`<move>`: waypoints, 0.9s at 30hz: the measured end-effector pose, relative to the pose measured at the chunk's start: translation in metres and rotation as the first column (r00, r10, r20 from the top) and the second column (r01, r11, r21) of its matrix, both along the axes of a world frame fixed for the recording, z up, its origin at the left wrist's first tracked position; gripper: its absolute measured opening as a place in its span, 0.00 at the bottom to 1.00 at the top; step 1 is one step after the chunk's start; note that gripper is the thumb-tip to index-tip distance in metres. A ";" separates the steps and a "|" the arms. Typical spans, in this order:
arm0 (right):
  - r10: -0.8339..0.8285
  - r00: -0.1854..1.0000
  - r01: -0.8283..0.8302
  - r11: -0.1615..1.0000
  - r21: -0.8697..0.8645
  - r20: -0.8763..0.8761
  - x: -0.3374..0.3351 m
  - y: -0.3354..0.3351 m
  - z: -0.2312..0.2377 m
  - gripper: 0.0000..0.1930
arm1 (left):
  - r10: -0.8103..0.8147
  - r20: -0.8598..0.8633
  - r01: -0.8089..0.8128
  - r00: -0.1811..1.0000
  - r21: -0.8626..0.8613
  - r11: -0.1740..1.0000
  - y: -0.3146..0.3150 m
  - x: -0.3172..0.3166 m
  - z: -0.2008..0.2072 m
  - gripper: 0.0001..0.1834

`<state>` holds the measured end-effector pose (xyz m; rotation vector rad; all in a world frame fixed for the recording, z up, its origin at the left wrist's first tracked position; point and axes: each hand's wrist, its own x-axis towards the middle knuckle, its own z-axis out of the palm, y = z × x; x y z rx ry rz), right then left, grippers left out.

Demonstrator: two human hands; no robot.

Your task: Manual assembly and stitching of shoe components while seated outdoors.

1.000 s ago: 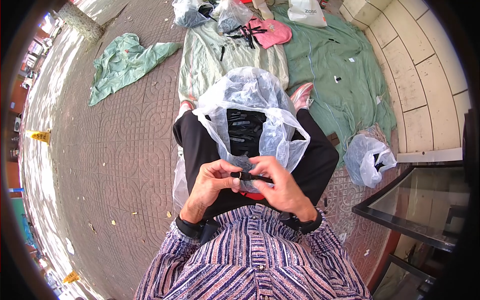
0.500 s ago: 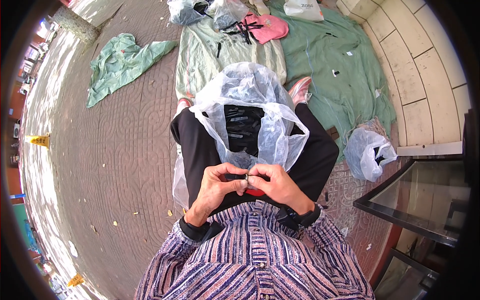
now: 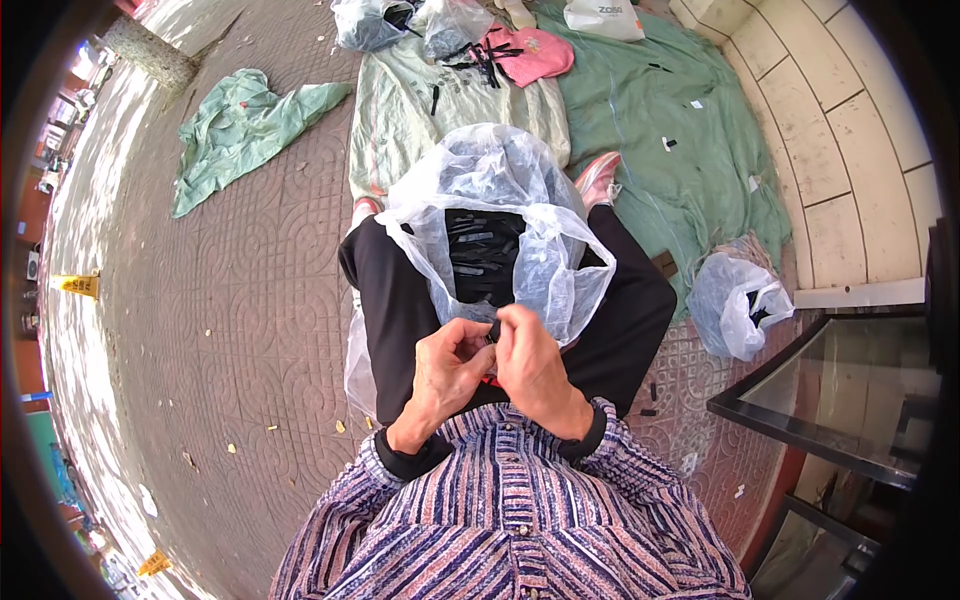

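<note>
In front of my body, both hands meet over the near rim of a large translucent plastic bag [image 3: 556, 250]. Many small black strips [image 3: 484, 258] lie inside it. My left hand [image 3: 436, 372] is pinched on a short black strap [image 3: 494, 332], mostly hidden by the fingers. Close against it, my right hand [image 3: 537, 372] has its fingers curled at the strap's upper end, its back turned toward me and its fingertips blurred. Something red [image 3: 490, 381] shows in a sliver below the hands.
The bag sits between my black-trousered legs [image 3: 385, 290]. A smaller plastic bag [image 3: 738, 305] stands to the right, near a dark-framed glass panel [image 3: 820, 395]. Farther off are a green sheet [image 3: 650, 110], a pink cloth item [image 3: 535, 57] with black strips and more bags [image 3: 455, 28].
My right hand has rolled over and risen, its fingers now pointing up and away. The strap with a pale metal-looking part, visible earlier between both hands, is now mostly covered.
</note>
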<state>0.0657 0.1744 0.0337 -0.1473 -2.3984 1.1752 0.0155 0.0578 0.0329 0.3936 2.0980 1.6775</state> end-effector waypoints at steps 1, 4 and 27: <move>-0.052 0.994 0.074 0.965 -0.250 0.094 -0.002 0.000 -0.003 0.10 | 0.032 0.102 -0.039 0.994 0.064 0.997 0.003 0.001 0.002 0.09; 0.063 0.981 0.016 0.916 -0.402 0.183 -0.003 0.003 0.010 0.11 | 0.083 0.246 -0.116 0.966 0.122 0.986 -0.001 -0.002 -0.012 0.08; -0.022 0.971 0.240 0.115 -0.964 0.239 -0.007 0.018 0.001 0.21 | -0.088 0.510 -0.147 0.856 0.402 0.904 0.004 -0.006 -0.002 0.04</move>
